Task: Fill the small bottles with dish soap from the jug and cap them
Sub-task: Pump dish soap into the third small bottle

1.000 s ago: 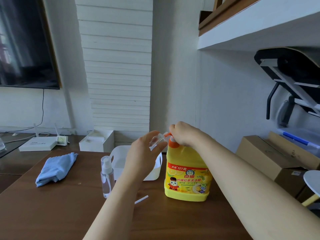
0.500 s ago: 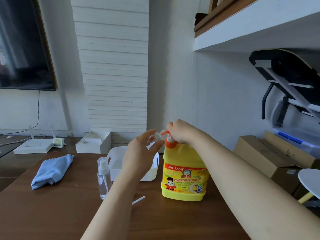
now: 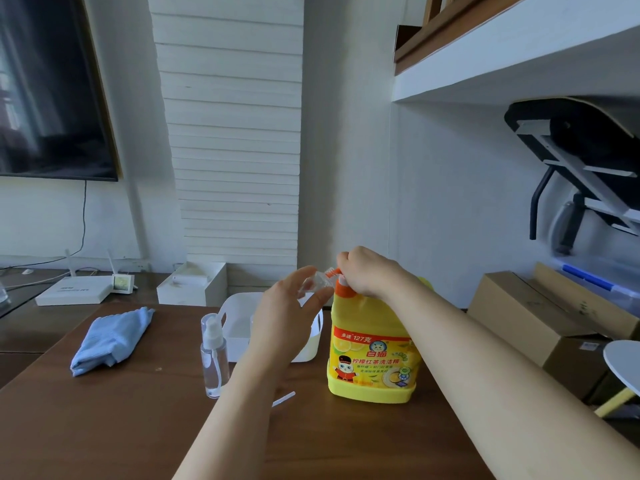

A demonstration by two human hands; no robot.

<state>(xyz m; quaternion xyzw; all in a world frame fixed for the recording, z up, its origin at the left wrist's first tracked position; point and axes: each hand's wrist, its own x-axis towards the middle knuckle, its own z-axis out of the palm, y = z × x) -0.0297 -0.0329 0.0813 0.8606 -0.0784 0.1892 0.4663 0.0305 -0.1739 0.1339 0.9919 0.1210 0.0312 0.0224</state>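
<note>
A yellow dish soap jug (image 3: 372,355) with an orange pump top stands on the brown table (image 3: 104,427). My right hand (image 3: 367,271) grips the pump head on top of the jug. My left hand (image 3: 287,313) holds a small clear bottle (image 3: 317,284), tilted, with its mouth up against the orange pump nozzle. A second small clear bottle (image 3: 214,355) with a white spray cap on stands upright to the left. A thin white tube (image 3: 284,398) lies on the table near my left forearm.
A white plastic basket (image 3: 239,327) stands behind my left hand. A folded blue cloth (image 3: 110,336) lies at the left. A white box (image 3: 192,289) and a router (image 3: 74,289) sit further back. Cardboard boxes (image 3: 540,317) stand to the right of the table.
Both hands stay at the jug's pump with the small bottle at the nozzle. Only the camera view has shifted slightly.
</note>
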